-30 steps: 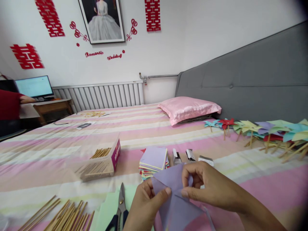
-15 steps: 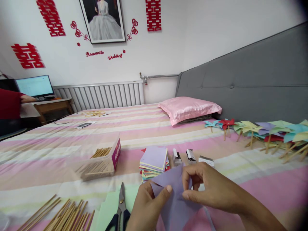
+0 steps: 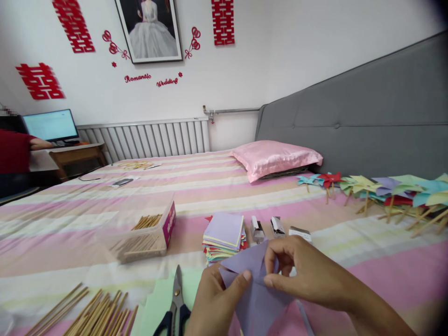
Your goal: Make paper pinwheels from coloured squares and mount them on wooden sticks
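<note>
Purple paper [image 3: 257,301] in left hand [image 3: 219,298], right hand [image 3: 304,275]; red lettering [image 3: 137,78]: "Romantic Wedding".

Smooth, matt paper is seen in the purple sheet [image 3: 257,305] and the stacked squares [image 3: 224,228]. The scissors [image 3: 177,294] are bladed in metal, their handles [image 3: 183,315] in dark plastic. Clear plastic is used for the box [image 3: 169,225], wood-like material for the sticks [image 3: 100,317]. The pillow [image 3: 276,158] is covered in glossy cloth.

Bedspread [image 3: 203,186] lies open mid-frame, room to pass! Scissors [image 3: 177,293] and sticks [image 3: 100,315] crowd lower left; purple sheet [image 3: 259,303] blocks bottom centre.
</note>
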Demonstrator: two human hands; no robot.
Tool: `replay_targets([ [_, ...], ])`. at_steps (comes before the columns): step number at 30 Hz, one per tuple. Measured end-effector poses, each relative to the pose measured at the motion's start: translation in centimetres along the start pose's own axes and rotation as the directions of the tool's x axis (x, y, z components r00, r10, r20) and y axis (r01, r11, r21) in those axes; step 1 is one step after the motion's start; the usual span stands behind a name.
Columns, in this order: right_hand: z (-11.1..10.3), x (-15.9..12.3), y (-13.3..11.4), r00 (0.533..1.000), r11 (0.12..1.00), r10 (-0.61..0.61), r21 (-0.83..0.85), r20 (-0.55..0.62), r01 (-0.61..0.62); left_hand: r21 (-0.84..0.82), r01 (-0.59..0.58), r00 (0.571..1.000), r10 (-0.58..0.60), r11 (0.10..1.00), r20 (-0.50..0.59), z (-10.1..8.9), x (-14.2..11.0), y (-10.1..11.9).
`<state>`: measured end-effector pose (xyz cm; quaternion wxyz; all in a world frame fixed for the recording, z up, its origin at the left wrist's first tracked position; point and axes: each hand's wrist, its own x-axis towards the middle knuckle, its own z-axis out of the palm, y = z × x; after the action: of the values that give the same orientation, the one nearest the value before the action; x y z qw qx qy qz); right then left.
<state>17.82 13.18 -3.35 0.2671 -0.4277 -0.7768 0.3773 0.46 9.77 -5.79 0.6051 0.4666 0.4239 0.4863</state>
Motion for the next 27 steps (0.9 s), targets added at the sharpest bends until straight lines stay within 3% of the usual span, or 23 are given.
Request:
replay_targets([
  [15, 0.0, 0.0, -0.1, 0.999, 0.999, 0.031, -0.007, -0.010, -0.031, -0.100, 0.037, 0.999, -0.037, 0.994, 0.002, 0.7, -0.2, 0.5],
  [27, 0.1, -0.1, -0.3, 0.999, 1.000, 0.025, 0.005, -0.027, -0.025, -0.126, 0.011, 0.998, -0.019, 0.992, -0.060, 0.6, 0.2, -0.8],
])
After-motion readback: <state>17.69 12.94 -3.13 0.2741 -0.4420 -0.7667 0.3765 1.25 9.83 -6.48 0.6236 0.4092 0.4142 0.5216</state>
